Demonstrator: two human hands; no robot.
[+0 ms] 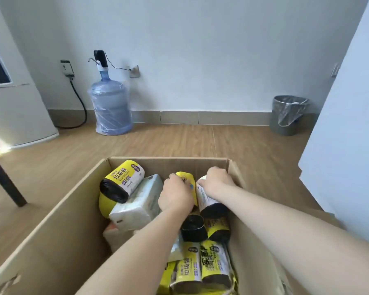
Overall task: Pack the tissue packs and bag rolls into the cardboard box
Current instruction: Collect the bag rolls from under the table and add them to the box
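In the head view, both hands are seen inside the cardboard box (58, 231). A yellow bag roll (186, 178) near the far wall is held by the curled fingers of the left hand (176, 195). A white-labelled bag roll (208, 202) by the right wall is gripped by the right hand (216, 180). A tissue pack (136, 206) is laid by the left wall, under another roll (121, 182).

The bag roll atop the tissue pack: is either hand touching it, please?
No: the bag roll lies on the tissue pack, while the left hand grips a yellow roll and the right hand a white-labelled roll.
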